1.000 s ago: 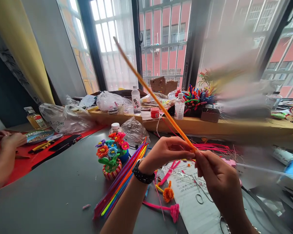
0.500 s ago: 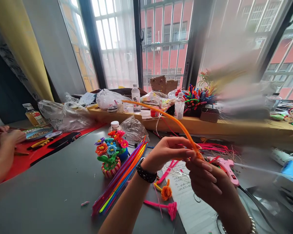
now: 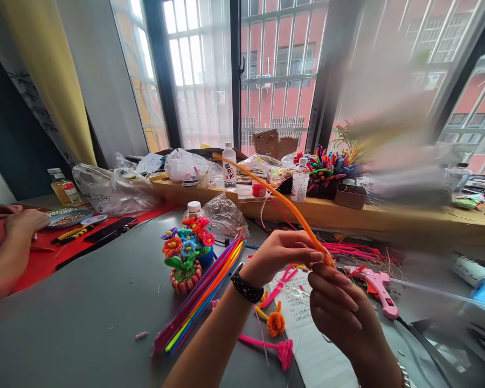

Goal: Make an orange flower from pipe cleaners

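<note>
An orange pipe cleaner point(image 3: 285, 202) rises up and to the left from between my two hands. My left hand point(image 3: 281, 256), with a dark band at the wrist, pinches its lower part between thumb and fingertips. My right hand point(image 3: 341, 299) is closed around its lower end, which is mostly hidden by the fingers. Below the hands lie an orange pipe-cleaner flower point(image 3: 275, 322) and a pink pipe-cleaner flower point(image 3: 285, 353). Written paper point(image 3: 307, 323) is spread under my right hand. Left of my forearm is a bundle of coloured pipe cleaners point(image 3: 204, 296).
A small pot of pipe-cleaner flowers point(image 3: 186, 275) stands beside the bundle. To the right lies a pink glue gun point(image 3: 378, 285) with its cord. Water bottles point(image 3: 229, 170) and plastic bags line the sill. At far left, another person's hands point(image 3: 26, 221) work near a bead tray point(image 3: 70, 218).
The view has shifted slightly, so most things sit a little further right. Both hands keep hold of the orange pipe cleaner, its free tip now slightly lower against my right hand.
</note>
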